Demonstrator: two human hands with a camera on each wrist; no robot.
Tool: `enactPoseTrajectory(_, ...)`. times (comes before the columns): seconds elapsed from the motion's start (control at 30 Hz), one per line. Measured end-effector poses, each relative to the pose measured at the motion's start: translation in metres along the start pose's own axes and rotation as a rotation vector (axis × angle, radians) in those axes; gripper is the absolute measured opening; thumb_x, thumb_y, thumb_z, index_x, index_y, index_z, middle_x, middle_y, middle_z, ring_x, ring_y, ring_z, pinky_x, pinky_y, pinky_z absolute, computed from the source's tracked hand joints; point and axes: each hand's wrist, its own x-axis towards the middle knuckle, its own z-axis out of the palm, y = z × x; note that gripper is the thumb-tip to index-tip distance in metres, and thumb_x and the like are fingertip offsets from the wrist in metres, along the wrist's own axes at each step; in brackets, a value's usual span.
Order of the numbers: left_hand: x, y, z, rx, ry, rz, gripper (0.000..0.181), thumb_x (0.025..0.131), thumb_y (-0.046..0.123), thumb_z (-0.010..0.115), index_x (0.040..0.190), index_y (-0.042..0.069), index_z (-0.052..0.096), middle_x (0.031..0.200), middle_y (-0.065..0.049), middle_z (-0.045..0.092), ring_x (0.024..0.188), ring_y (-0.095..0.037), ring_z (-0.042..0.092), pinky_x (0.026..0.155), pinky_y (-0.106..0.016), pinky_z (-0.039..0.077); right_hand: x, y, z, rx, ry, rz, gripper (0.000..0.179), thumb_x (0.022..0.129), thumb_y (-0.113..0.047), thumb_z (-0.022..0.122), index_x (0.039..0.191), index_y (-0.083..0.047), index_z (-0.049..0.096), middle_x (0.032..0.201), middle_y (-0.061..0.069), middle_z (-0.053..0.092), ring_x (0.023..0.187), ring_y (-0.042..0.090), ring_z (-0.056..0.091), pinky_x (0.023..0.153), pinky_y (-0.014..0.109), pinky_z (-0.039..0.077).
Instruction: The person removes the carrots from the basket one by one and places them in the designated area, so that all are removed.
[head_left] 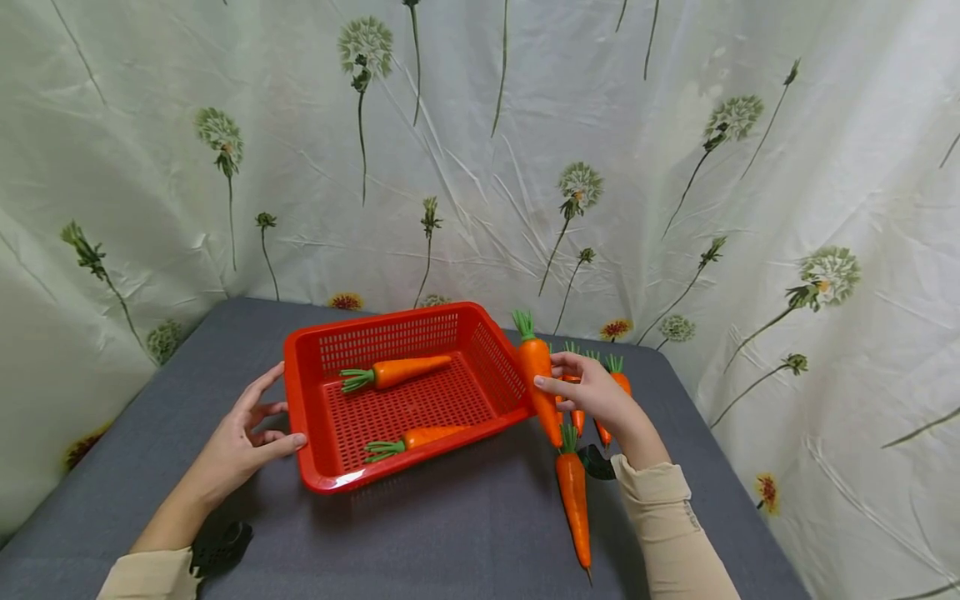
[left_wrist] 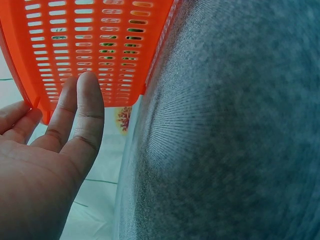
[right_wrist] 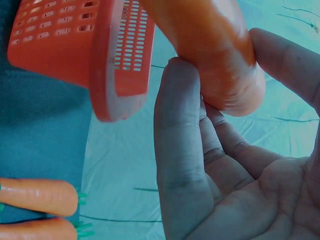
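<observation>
My right hand (head_left: 596, 396) holds an orange carrot (head_left: 534, 371) with a green top between thumb and fingers, close beside the right rim of a red plastic basket (head_left: 420, 314). In the right wrist view, the fingertips press the sides of the held carrot (right_wrist: 215, 55). My left hand (head_left: 238, 442) is at the basket's left end, thumb at the front-left rim and fingers fairly straight along the side. The left wrist view shows these fingers (left_wrist: 90, 110) right at the slotted wall. Inside the basket lie two carrots, one farther back (head_left: 412, 369) and one near the front wall (head_left: 431, 436).
One carrot (head_left: 573, 500) lies on the grey tabletop (head_left: 450, 533) in front of my right hand, pointing toward me. Several more, including one carrot (head_left: 621, 381), lie behind that hand, partly hidden by it. A flower-patterned curtain (head_left: 465, 167) hangs along the back.
</observation>
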Motion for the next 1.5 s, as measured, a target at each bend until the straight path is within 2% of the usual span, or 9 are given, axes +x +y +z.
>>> enactPoseTrajectory(0.23,0.002,0.002,0.0,0.011,0.004,-0.009,0.1,0.087,0.014,0.078,0.162,0.031,0.015,0.156,-0.009,0.026,0.108,0.003,0.048,0.072,-0.023,0.055,-0.01,0.009,-0.004,0.022,0.009,0.005,0.071,0.094,-0.038,0.07,0.148,-0.002,0.04,0.139,0.02,0.052,0.11,0.025,0.065,0.093,0.045,0.056)
enactPoseTrajectory(0.53,-0.001,0.003,-0.001,0.006,-0.006,-0.012,0.1,0.087,0.013,0.078,0.162,0.031,0.014,0.157,-0.012,0.025,0.108,0.004,0.048,0.071,-0.023,0.055,-0.022,0.024,-0.007,0.06,0.032,0.032,0.072,0.094,-0.035,0.071,0.147,0.0,0.039,0.128,0.019,0.05,0.099,0.021,0.064,0.088,0.038,0.057)
enactPoseTrajectory(0.7,0.0,0.003,0.0,-0.004,-0.009,-0.005,0.1,0.087,0.012,0.078,0.162,0.03,0.014,0.157,-0.01,0.024,0.109,0.003,0.048,0.071,-0.024,0.055,-0.03,0.028,-0.011,0.071,0.043,0.035,0.071,0.094,-0.033,0.07,0.147,0.001,0.038,0.128,0.019,0.049,0.101,0.023,0.063,0.086,0.036,0.057)
enactPoseTrajectory(0.87,0.0,0.002,-0.001,-0.006,-0.013,-0.011,0.1,0.087,0.013,0.078,0.162,0.031,0.013,0.157,-0.009,0.023,0.11,0.003,0.047,0.071,-0.025,0.055,-0.039,0.031,-0.014,0.062,0.038,0.018,0.069,0.095,-0.033,0.069,0.146,0.002,0.038,0.136,0.021,0.049,0.107,0.023,0.064,0.085,0.035,0.057)
enactPoseTrajectory(1.07,0.002,0.003,-0.002,-0.002,-0.014,-0.018,0.099,0.088,0.014,0.077,0.162,0.032,0.013,0.158,-0.007,0.023,0.111,0.003,0.048,0.072,-0.024,0.055,-0.047,0.031,-0.016,0.046,0.044,0.013,0.069,0.095,-0.032,0.07,0.146,0.002,0.039,0.134,0.023,0.053,0.1,0.022,0.064,0.078,0.032,0.056)
enactPoseTrajectory(1.3,0.002,0.001,-0.001,0.003,-0.008,-0.011,0.099,0.088,0.013,0.077,0.162,0.031,0.014,0.159,-0.01,0.024,0.11,0.002,0.047,0.072,-0.023,0.056,-0.058,0.036,-0.018,0.037,0.074,0.052,0.072,0.095,-0.033,0.069,0.149,0.002,0.036,0.138,0.022,0.047,0.108,0.023,0.06,0.086,0.038,0.058)
enactPoseTrajectory(1.5,0.001,0.001,-0.001,0.004,-0.009,-0.021,0.099,0.088,0.014,0.077,0.162,0.032,0.014,0.16,-0.009,0.023,0.111,0.003,0.046,0.073,-0.022,0.055,-0.066,0.047,-0.022,0.029,0.082,0.082,0.07,0.096,-0.034,0.068,0.148,0.001,0.038,0.132,0.022,0.053,0.102,0.021,0.065,0.084,0.038,0.059)
